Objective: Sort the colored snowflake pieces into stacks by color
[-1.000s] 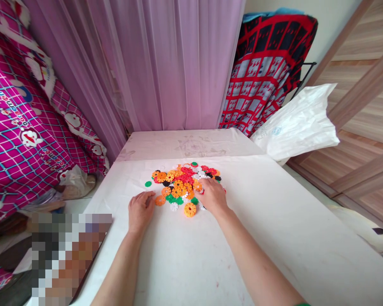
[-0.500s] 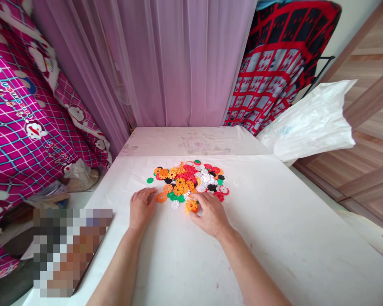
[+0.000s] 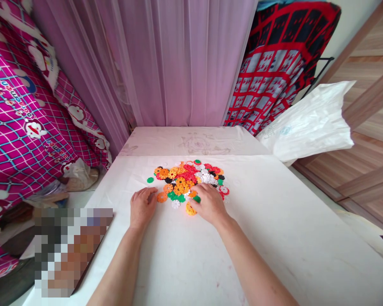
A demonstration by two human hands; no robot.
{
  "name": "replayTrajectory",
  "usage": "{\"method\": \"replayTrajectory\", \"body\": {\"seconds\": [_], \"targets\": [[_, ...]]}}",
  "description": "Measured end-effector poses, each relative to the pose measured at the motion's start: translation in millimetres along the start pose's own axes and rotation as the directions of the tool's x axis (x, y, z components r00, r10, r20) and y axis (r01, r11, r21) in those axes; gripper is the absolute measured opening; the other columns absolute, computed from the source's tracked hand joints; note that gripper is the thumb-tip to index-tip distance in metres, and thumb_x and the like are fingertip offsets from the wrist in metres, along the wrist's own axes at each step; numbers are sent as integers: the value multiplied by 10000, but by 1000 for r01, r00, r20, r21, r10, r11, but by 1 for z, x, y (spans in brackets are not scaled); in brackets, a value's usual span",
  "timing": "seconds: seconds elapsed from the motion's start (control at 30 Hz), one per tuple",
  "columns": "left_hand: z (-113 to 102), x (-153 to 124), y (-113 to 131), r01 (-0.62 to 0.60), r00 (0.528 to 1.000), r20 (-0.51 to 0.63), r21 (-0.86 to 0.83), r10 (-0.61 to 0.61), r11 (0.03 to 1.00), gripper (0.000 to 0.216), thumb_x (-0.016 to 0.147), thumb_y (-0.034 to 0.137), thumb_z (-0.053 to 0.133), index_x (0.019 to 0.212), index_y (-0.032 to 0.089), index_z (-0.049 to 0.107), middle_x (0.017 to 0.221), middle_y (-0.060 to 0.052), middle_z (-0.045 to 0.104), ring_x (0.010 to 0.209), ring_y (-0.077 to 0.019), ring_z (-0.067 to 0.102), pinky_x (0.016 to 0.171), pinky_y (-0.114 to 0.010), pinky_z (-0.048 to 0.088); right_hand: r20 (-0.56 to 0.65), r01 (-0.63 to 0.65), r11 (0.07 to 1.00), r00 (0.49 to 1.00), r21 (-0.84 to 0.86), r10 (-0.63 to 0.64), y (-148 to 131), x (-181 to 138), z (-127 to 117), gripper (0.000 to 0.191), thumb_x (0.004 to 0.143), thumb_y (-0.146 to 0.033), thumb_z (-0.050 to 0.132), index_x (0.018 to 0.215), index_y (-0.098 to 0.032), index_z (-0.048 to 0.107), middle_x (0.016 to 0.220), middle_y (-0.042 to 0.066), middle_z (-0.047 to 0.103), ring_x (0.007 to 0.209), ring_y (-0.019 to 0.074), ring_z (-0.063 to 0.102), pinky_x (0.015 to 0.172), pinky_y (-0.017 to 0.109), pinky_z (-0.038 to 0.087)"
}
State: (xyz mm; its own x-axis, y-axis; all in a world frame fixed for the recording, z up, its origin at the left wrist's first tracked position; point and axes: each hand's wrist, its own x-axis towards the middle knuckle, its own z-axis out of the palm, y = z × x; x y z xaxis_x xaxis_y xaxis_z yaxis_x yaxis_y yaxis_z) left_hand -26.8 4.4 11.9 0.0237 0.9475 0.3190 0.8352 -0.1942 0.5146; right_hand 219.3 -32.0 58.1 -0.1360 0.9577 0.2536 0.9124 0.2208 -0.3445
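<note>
A heap of flower-shaped plastic discs (image 3: pixel 180 185) in orange, red, white, green and black lies on the white-covered table (image 3: pixel 264 238). My right hand (image 3: pixel 211 205) reaches over the near right side of the heap, thumb and fingers apart. Between them show a green disc (image 3: pixel 197 198) and an orange one; no grip on either is visible. Just below the thumb are stacked yellow-orange discs (image 3: pixel 190 209). My left hand (image 3: pixel 143 206) rests on the table left of the heap, fingers loosely bent and holding nothing visible. Its fingertips are close to a single orange disc (image 3: pixel 161 197).
One green disc (image 3: pixel 150 180) lies apart at the heap's left. A white plastic bag (image 3: pixel 315 121) hangs at the table's right edge. A blurred-out flat object (image 3: pixel 78 255) lies at the left edge. Purple curtains (image 3: pixel 191 63) hang behind the table.
My right hand has shifted slightly forward over the heap, off the yellow-orange discs. A green disc now shows between its thumb and fingers. My left hand has stayed in place.
</note>
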Motion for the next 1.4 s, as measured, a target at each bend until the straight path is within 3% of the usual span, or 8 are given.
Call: {"method": "replayTrajectory", "body": {"seconds": [0.13, 0.23, 0.33, 0.7, 0.93, 1.03, 1.17, 1.4], "targets": [[1, 0, -1, 3, 1000, 6, -2, -3, 1000, 275, 850, 288, 459, 995, 234, 687, 1078, -43, 736, 1064, -245, 634, 977, -414, 423, 66, 121, 992, 991, -20, -119, -7, 34, 0, 290, 816, -244, 642, 1105, -227, 667, 1192, 44, 646, 1087, 215, 547, 957, 350, 413], [2, 0, -2, 4, 1000, 7, -6, -4, 1000, 272, 851, 286, 461, 996, 234, 686, 1068, -42, 738, 1061, -248, 635, 978, -417, 422, 173, 268, 963, 951, -39, -258, -14, 50, 3, 319, 802, -250, 663, 1120, -226, 670, 1185, 38, 653, 1097, 225, 535, 952, 354, 412], [2, 0, -2, -1, 1000, 6, -4, 1, 1000, 273, 848, 275, 462, 996, 232, 686, 1067, -42, 738, 1067, -250, 634, 981, -422, 422, 261, 332, 940, 917, -81, -302, -18, 56, 8, 315, 797, -223, 654, 1111, -229, 676, 1145, 38, 671, 1091, 241, 537, 917, 359, 422], [1, 0, 0, -9, 1000, -7, 9, 9, 1000, 280, 839, 278, 465, 985, 239, 700, 1055, -50, 741, 1042, -239, 642, 972, -412, 430, 223, 254, 959, 949, -129, -221, -5, 53, 19, 301, 864, -265, 604, 1149, -178, 643, 1090, 103, 706, 1023, 236, 608, 925, 363, 421], [0, 1, -1, -4, 1000, 1, 15, 4, 1000, 285, 841, 290, 453, 984, 239, 695, 1074, -47, 738, 1059, -252, 638, 974, -427, 427, -44, 5, 991, 999, 134, 1, 23, 31, 4, 370, 804, -274, 661, 1168, -221, 614, 1091, 52, 723, 989, 205, 664, 902, 337, 483], [0, 1, 0, -6, 1000, 3, 16, 6, 1000, 276, 845, 301, 458, 975, 242, 695, 1068, -47, 740, 1062, -254, 639, 973, -431, 430, -62, 42, 983, 998, 176, -32, 24, 6, 0, 384, 778, -258, 672, 1157, -237, 616, 1070, 40, 729, 970, 207, 669, 889, 341, 491], [0, 0, 1, -18, 1000, -2, 10, 18, 1000, 271, 849, 313, 463, 971, 235, 693, 1062, -51, 739, 1043, -250, 647, 956, -422, 445, -10, 121, 989, 993, 90, -120, 12, -21, 0, 388, 768, -242, 669, 1152, -207, 628, 1021, 71, 725, 959, 233, 649, 875, 361, 480], [-1, 1, 3, -15, 1000, -6, 17, 15, 1000, 271, 844, 317, 465, 967, 240, 694, 1053, -52, 741, 1020, -248, 653, 947, -418, 451, 35, 147, 989, 989, -15, -146, 1, -25, 1, 372, 785, -248, 656, 1153, -200, 635, 982, 85, 710, 945, 244, 625, 848, 370, 476]]}}
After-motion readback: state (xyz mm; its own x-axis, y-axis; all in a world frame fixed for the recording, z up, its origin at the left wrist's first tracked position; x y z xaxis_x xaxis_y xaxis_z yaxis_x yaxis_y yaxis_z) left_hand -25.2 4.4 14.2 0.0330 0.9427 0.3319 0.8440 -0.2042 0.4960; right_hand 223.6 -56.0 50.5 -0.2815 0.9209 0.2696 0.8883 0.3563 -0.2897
